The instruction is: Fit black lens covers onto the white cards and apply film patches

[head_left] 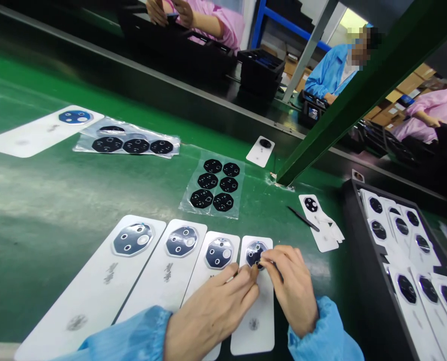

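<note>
Several white phone back panels lie side by side in front of me, each with a dark octagonal camera plate near its top. On the rightmost panel (256, 336), the camera plate (252, 252) is partly covered by my fingers. My left hand (220, 303) reaches across from the lower left, its fingertips closed in a pinch at the plate's lower edge. From the right, my right hand (293, 281) pinches thumb and forefinger at the plate's right edge. Whatever sits between the fingertips is too small or hidden. The neighbouring panel's camera plate (218, 252) shows just left of my hands.
A clear sheet of black octagonal stickers (229, 184) lies ahead, with another bagged stack (136, 146) farther left. Black tweezers (302, 218) rest beside small white papers (326, 235). A black tray (362, 281) of panels stands right, below a green post (344, 95). Co-workers sit beyond.
</note>
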Demonstrator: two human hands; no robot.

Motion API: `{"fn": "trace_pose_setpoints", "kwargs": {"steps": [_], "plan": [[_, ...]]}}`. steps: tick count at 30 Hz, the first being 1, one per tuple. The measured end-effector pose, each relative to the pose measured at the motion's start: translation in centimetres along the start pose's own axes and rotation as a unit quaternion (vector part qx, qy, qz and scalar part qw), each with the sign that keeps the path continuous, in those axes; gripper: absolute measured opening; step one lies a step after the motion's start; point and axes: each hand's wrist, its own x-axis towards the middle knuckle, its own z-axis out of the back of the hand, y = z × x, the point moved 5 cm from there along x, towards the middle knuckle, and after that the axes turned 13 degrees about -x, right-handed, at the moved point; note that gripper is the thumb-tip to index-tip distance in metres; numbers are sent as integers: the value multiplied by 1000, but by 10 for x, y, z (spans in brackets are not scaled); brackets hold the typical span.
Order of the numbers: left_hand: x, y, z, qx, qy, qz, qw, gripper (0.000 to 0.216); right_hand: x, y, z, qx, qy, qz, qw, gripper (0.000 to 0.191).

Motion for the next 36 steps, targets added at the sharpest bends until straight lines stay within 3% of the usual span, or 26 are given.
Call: {"fn": "trace_pose_setpoints", "kwargs": {"steps": [10,14,16,18,25,36], "plan": [[0,-1,3,-5,1,0,1000,16,5,-2,1,48,4,-27,998,18],[-1,0,3,4,-3,2,1000,15,8,-28,-2,187,6,-188,964,5],[-1,0,4,1,-14,-2,1000,16,7,-40,-3,245,-11,-264,933,11],[-2,2,4,-3,-28,-6,1000,17,5,-44,-6,280,-10,-292,914,15],[-5,13,17,-21,-108,-4,994,33,2,-36,-11,256,-10,-269,928,10],[-2,17,9,30,-45,13,998,28,4,-28,-7,195,-11,-212,957,6]]}}
